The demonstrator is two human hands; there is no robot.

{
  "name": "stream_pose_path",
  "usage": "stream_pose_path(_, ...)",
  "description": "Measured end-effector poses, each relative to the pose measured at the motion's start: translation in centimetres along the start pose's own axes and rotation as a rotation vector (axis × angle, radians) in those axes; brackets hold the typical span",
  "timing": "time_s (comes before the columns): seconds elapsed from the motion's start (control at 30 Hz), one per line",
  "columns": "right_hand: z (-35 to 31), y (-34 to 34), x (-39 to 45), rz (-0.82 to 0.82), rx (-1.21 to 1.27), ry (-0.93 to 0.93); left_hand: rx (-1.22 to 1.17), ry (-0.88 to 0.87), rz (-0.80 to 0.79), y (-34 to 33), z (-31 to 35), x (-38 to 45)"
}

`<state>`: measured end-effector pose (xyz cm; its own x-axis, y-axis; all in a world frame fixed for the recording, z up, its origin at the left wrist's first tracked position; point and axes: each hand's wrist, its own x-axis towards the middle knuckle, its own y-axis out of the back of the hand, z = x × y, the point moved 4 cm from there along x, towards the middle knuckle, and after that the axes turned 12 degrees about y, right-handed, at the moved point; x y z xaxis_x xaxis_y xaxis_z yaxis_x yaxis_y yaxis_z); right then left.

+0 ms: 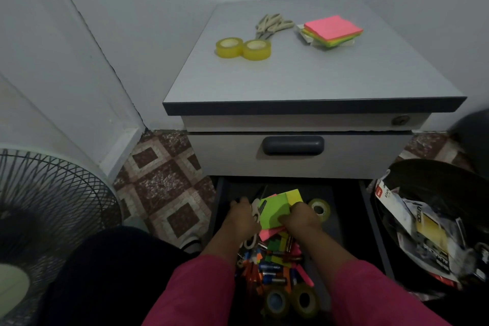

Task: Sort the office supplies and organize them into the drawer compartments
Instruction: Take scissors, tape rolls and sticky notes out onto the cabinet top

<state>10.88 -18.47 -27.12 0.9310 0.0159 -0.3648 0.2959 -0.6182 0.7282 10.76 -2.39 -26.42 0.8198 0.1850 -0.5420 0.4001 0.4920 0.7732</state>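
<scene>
Sorting was judged to be at an early stage, with most of the supplies not yet separated. On the smooth grey tabletop (304,79) of the cabinet, in the upper middle of the frame, only a few things had been set out: a squared stack of sticky notes (333,30) in pink, yellow and green, a pair of pale-handled scissors (272,25), and two glossy yellow tape rolls (243,48) touching side by side. The dark open drawer (341,219) at the lower middle was seen to hold an unsorted heap: loose neon paper notes (277,212), small batteries and coloured markers (272,270), and three more tape rolls. No dividers could be made out in it. A bin of crumpled packaging (426,233) stood at the lower right. The right hand (301,216) was curled round the green notes, gripping them; the left hand (242,216) was laid beside them with fingers bent, and whether anything was held could not be told.
</scene>
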Motion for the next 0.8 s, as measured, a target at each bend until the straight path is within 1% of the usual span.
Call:
stream_pose_path(0.07,-0.1,0.2,-0.1,-0.021,0.048,-0.021,-0.062,0.003,-0.012,0.1,-0.1,-0.1)
stream_pose_path(0.17,-0.5,0.1,-0.3,-0.050,0.087,0.000,-0.112,0.012,-0.028,0.1,-0.2,-0.2)
stream_pose_path(0.27,-0.7,-0.2,-0.5,-0.043,0.108,0.014,-0.149,0.004,-0.051,-0.1,-0.2,-0.2)
stream_pose_path(0.43,-0.9,-0.1,-1.1,-0.058,0.124,-0.045,-0.239,-0.014,-0.121,-0.2,-0.4,-0.5)
stream_pose_path(0.53,-0.9,-0.1,-1.2,-0.044,0.125,-0.019,-0.283,-0.011,-0.151,-0.1,-0.6,-0.3)
stream_pose_path(0.63,-1.1,-0.2,-1.1,0.004,0.214,-0.024,-0.347,0.000,-0.134,-0.1,-0.7,0.0)
stream_pose_path(0.8,-1.2,-0.5,-0.7,0.034,0.274,-0.044,-0.423,-0.001,-0.088,0.0,-0.4,0.1)
